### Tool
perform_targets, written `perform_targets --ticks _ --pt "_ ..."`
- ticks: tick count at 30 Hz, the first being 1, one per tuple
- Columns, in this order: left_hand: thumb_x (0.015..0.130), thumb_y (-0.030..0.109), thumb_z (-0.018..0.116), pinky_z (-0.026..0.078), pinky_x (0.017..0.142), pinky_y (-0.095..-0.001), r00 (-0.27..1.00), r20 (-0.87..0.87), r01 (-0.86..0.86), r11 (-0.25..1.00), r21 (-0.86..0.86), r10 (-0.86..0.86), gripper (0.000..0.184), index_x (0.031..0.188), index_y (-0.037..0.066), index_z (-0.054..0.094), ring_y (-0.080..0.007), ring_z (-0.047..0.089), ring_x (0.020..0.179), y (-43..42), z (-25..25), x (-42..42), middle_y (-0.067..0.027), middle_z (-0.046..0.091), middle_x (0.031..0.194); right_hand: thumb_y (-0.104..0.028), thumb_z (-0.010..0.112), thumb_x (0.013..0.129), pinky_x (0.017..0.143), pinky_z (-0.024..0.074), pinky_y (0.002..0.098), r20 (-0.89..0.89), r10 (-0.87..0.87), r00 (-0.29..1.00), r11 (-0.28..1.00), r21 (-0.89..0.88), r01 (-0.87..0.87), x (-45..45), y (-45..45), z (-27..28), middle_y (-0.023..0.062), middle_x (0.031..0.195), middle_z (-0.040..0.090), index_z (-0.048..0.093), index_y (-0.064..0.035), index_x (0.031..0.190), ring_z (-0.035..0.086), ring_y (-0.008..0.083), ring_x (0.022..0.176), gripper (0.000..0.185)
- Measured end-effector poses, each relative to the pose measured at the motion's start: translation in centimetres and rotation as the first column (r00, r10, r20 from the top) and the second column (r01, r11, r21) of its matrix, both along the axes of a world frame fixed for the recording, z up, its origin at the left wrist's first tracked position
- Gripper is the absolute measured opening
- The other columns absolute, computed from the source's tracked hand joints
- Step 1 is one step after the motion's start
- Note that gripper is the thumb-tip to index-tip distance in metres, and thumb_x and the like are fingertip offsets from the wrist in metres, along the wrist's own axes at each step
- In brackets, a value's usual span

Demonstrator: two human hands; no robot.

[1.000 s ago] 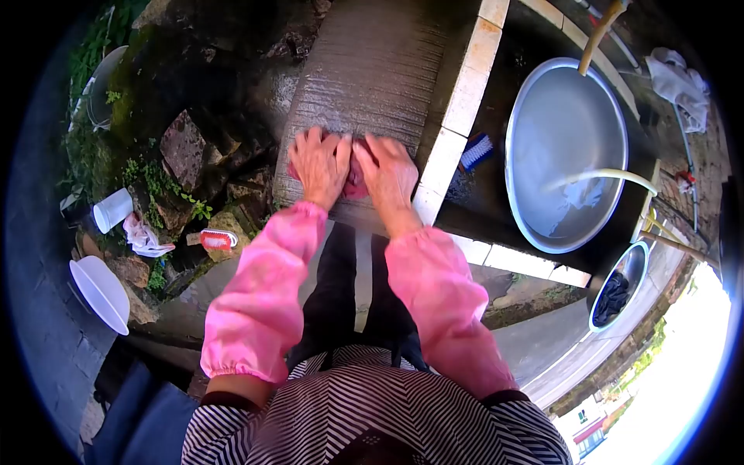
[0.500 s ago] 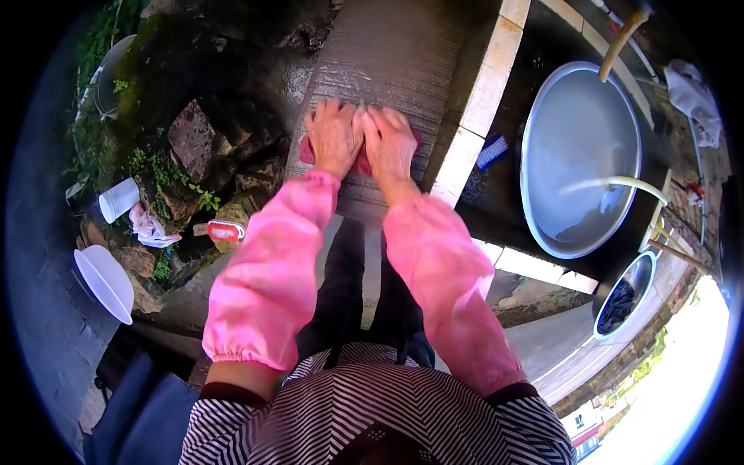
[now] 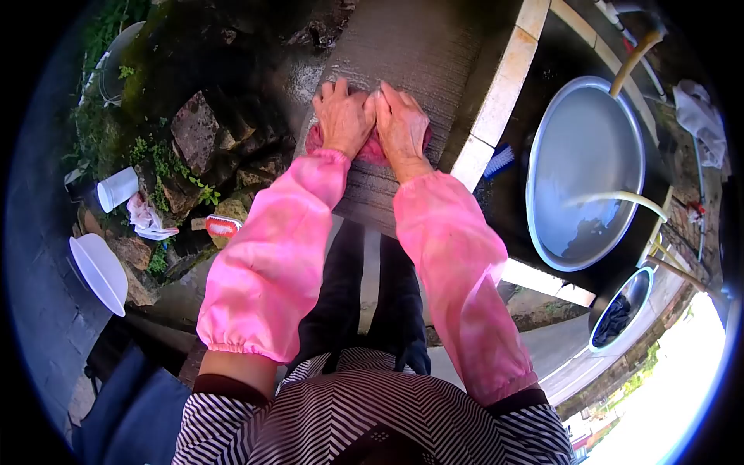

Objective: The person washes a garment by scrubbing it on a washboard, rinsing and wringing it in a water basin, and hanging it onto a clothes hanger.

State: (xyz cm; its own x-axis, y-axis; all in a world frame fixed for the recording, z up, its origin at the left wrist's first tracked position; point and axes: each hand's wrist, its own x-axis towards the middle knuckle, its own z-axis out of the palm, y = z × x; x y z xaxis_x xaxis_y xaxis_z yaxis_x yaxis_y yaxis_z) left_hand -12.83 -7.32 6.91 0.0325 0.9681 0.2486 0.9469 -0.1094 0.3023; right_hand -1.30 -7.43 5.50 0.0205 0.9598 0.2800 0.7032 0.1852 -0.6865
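Note:
A wet, dark pink cloth (image 3: pixel 373 151) lies bunched on the ridged stone slab (image 3: pixel 395 54). Pressing on its left part is my left hand (image 3: pixel 343 118), its fingers curled over the cloth. My right hand (image 3: pixel 401 128) bears down on the right part, fingers bent and close together. The two hands nearly touch at the thumbs, and cloth shows between them and at both outer sides. Pink sleeves cover both forearms.
Right of the slab's tiled edge (image 3: pixel 504 85) are a blue brush (image 3: pixel 500 160), a large metal basin (image 3: pixel 587 174) with water and a hose, and a smaller basin (image 3: pixel 645 288) holding dark cloth. Left are rocks (image 3: pixel 195 132), a red brush (image 3: pixel 223 226), a white cup (image 3: pixel 118 189) and a white bowl (image 3: pixel 100 273).
Both hands have moved forward up the slab, away from my body, and the pink cloth has gone with them. The view has shifted slightly.

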Motion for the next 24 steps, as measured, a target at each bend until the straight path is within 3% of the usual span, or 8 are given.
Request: perform_targets --ticks 4,5,7,10,15,18,20,24 --pt "0.082 0.022 0.067 0.039 0.078 -0.0413 0.927 0.372 0.034 0.980 -0.197 0.043 0.021 0.070 0.006 0.063 -0.0318 0.053 0.081 -7.6 3.0 -0.1 -0.0105 0.057 0.081 -0.028 0.076 0.078 0.075 0.0531 0.0399 -0.021 -0.113 0.993 0.967 -0.234 0.105 2.7 -7.3 4.8 0.0127 0.089 0.066 0.070 -0.0036 0.103 0.064 0.0307 0.088 0.036" --pt "0.081 0.019 0.067 0.039 0.076 -0.0417 0.916 0.398 0.077 0.995 -0.067 -0.045 0.020 0.070 0.005 0.058 -0.0315 0.053 0.081 -9.3 2.9 -0.1 -0.0108 0.054 0.078 -0.024 0.078 0.077 0.079 0.0528 0.0409 -0.014 -0.096 0.995 0.992 -0.082 0.094 2.0 -9.1 5.1 0.0119 0.092 0.067 0.071 -0.0030 0.102 0.064 0.0308 0.091 0.033" --pt "0.081 0.016 0.066 0.038 0.071 -0.0422 0.896 0.437 0.065 0.997 0.039 -0.076 0.021 0.068 0.005 0.053 -0.0308 0.051 0.075 -10.8 1.8 -0.3 -0.0106 0.050 0.075 -0.019 0.076 0.079 0.081 0.0524 0.0418 -0.157 -0.106 0.982 0.992 -0.081 0.094 -0.6 -11.6 5.3 0.0113 0.092 0.067 0.072 -0.0036 0.100 0.065 0.0309 0.092 0.027" --pt "0.080 0.012 0.063 0.035 0.064 -0.0440 0.946 0.273 0.162 0.984 0.077 -0.177 0.021 0.065 0.007 0.049 -0.0305 0.048 0.068 -6.3 -1.0 -0.6 -0.0107 0.049 0.070 -0.009 0.067 0.086 0.075 0.0510 0.0395 -0.182 -0.113 0.977 0.994 -0.007 0.113 -1.6 -7.1 0.5 0.0133 0.088 0.067 0.070 -0.0019 0.095 0.064 0.0315 0.083 0.012" --pt "0.084 0.019 0.061 0.038 0.071 -0.0442 0.985 0.161 0.055 0.996 0.067 -0.065 0.012 0.078 0.008 0.058 -0.0319 0.052 0.076 -0.9 -1.4 -0.1 -0.0112 0.052 0.071 -0.016 0.063 0.088 0.073 0.0501 0.0416 -0.157 -0.079 0.985 0.990 -0.128 0.059 -1.3 -1.5 -0.6 0.0139 0.086 0.066 0.068 -0.0030 0.090 0.062 0.0332 0.082 0.014" --pt "0.085 0.020 0.061 0.038 0.077 -0.0441 0.981 0.192 0.052 0.980 -0.193 -0.014 0.011 0.087 0.009 0.062 -0.0308 0.053 0.085 -4.4 0.8 0.3 -0.0103 0.060 0.085 -0.017 0.064 0.088 0.080 0.0506 0.0403 -0.247 -0.095 0.964 0.976 -0.212 0.041 -0.4 -5.3 2.4 0.0146 0.092 0.067 0.069 -0.0010 0.093 0.063 0.0329 0.088 0.018" --pt "0.085 0.019 0.062 0.039 0.081 -0.0434 0.924 0.373 0.127 0.988 -0.085 -0.086 0.015 0.093 0.007 0.064 -0.0307 0.054 0.084 -8.0 2.8 -0.2 -0.0089 0.061 0.086 -0.015 0.069 0.087 0.084 0.0515 0.0390 -0.254 -0.116 0.960 0.973 -0.224 0.058 0.2 -9.6 4.8 0.0158 0.096 0.068 0.070 0.0015 0.096 0.064 0.0318 0.092 0.019" --pt "0.077 0.019 0.065 0.039 0.079 -0.0422 0.940 0.232 0.227 0.966 0.120 -0.249 0.018 0.090 0.006 0.064 -0.0282 0.054 0.081 -11.6 2.4 -0.9 -0.0070 0.057 0.084 -0.006 0.070 0.083 0.081 0.0517 0.0397 -0.283 -0.093 0.955 0.988 -0.143 0.054 -0.8 -13.5 5.0 0.0158 0.095 0.067 0.068 0.0003 0.096 0.065 0.0313 0.090 0.014"
